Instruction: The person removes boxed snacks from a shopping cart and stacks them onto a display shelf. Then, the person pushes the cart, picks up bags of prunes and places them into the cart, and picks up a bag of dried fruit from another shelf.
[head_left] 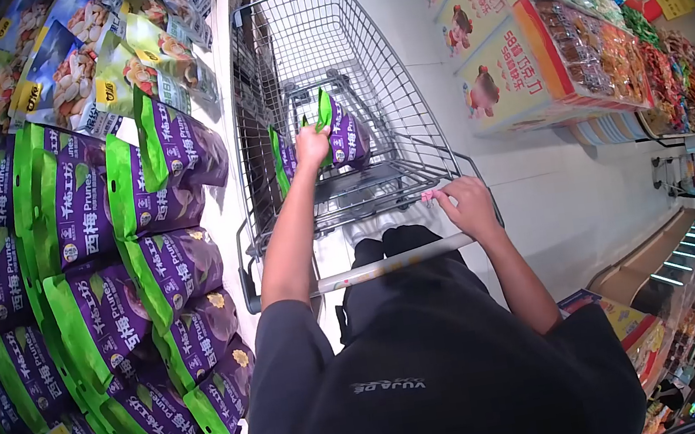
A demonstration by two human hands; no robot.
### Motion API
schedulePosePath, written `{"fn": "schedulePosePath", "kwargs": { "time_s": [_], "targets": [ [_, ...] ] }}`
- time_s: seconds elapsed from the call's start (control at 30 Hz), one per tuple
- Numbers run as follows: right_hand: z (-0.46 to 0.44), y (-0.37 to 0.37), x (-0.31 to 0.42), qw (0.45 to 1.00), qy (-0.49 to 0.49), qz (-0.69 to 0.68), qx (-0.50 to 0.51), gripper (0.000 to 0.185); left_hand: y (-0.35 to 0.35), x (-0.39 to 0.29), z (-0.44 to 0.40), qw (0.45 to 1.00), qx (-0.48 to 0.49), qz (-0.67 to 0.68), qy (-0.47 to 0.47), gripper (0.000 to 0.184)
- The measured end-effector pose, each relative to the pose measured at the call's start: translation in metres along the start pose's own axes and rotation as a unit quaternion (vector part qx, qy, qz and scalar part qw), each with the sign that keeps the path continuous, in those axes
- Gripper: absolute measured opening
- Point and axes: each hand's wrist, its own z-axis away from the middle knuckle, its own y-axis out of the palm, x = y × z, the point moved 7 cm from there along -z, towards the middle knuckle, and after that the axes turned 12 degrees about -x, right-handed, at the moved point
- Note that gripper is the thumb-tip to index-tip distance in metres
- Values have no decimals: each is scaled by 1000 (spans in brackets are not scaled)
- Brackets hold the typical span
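Note:
Reaching forward into the wire shopping cart (382,45), my left hand (314,146) is closed on the green top edge of a purple and green bag of prunes (348,140). Another green-edged bag (280,163) stands in the cart, partly hidden behind my forearm. My right hand (469,208) is at the cart's near right corner, with thumb and finger pinched on a small pink thing (432,195) whose kind I cannot make out. In front of my body runs the cart's pale handle bar (389,264).
Stacked bags of prunes (86,199) fill the display on the left, with nut-mix bags (74,73) behind them. To the right stand printed boxes (499,65) beside wrapped candies (597,44). Pale tiled floor (538,201) lies between the cart and the right-hand displays.

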Motion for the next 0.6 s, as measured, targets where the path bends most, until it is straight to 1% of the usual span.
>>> {"fn": "schedulePosePath", "kwargs": {
  "time_s": [0.03, 0.1, 0.17, 0.23, 0.27, 0.3, 0.37, 0.4, 0.5, 0.53, 0.57, 0.6],
  "targets": [
    [-1, 1, 0, 1000, 0, 2, 1, 20, 7, 3, -3, 1000, 2, 2, -1, 28],
    [-1, 1, 0, 1000, -6, 14, -2, 20, 22, 15, -5, 999, 2, -51, -18, 32],
    [-2, 0, 0, 1000, -5, 19, 2, 20, 30, 28, -8, 998, 18, -66, -12, 30],
    [-1, 2, 1, 1000, -4, 20, 4, 19, 39, 52, -12, 991, 67, -116, -29, 27],
    [-1, 2, 0, 1000, -3, 18, 2, 19, 41, 66, -12, 987, 90, -119, -66, 30],
    [-1, 2, -1, 1000, -3, 17, 0, 19, 44, 73, -12, 987, 89, -119, -66, 30],
    [0, 2, 0, 1000, -4, 14, -3, 19, 38, 77, -3, 976, 86, -192, -61, 33],
    [0, 1, 0, 1000, -4, 12, -6, 19, 36, 77, 0, 978, 93, -172, -68, 33],
    [0, 2, -1, 1000, -5, 9, -7, 18, 36, 77, 0, 979, 82, -176, -67, 31],
    [0, 1, -1, 1000, -9, 7, -8, 18, 42, 80, -1, 979, 122, -149, -65, 31],
    [-1, 2, -1, 1000, -2, 5, -3, 17, 45, 79, -2, 979, 125, -151, -48, 30],
    [-1, 2, -2, 1000, 4, 4, 1, 16, 53, 82, -2, 974, 174, -129, -65, 33]
  ]
}}
